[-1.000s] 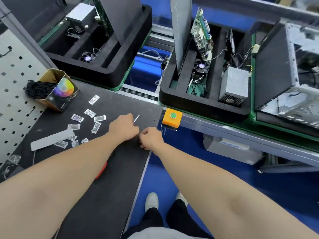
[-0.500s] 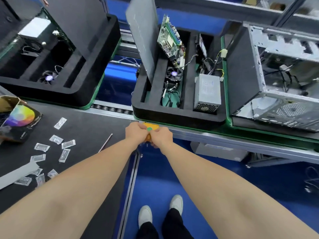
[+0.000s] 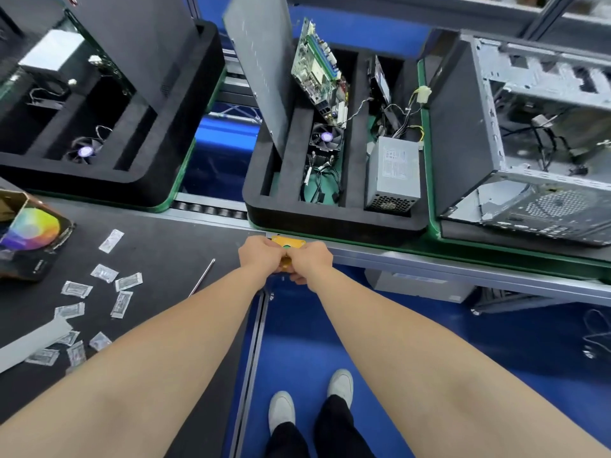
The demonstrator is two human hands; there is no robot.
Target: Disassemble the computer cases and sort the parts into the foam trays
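At the counter [image 3: 165, 246] corner, our left hand [image 3: 261, 257] and right hand [image 3: 311, 262] meet, fingers [image 3: 297, 279] curled tight, both grasping the yellow button box [image 3: 288, 241].

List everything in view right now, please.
foam trays: two, black, on the conveyor, left and middle
computer case: one, grey, open, right of the middle tray
circuit board: one, green, upright in the middle tray
fans: two, black, one in each tray
power supply: one, grey, middle tray's right slot
panels: two, grey, one leaning in each tray
button box: one, yellow, on the rail
packets: about ten, clear, scattered on the black mat
carton: one, brown with a colour wheel, mat's left edge
rod: one, silver, on the mat
shoes: two, white, blue floor
left grip, right grip: two, bare, curled round the button box
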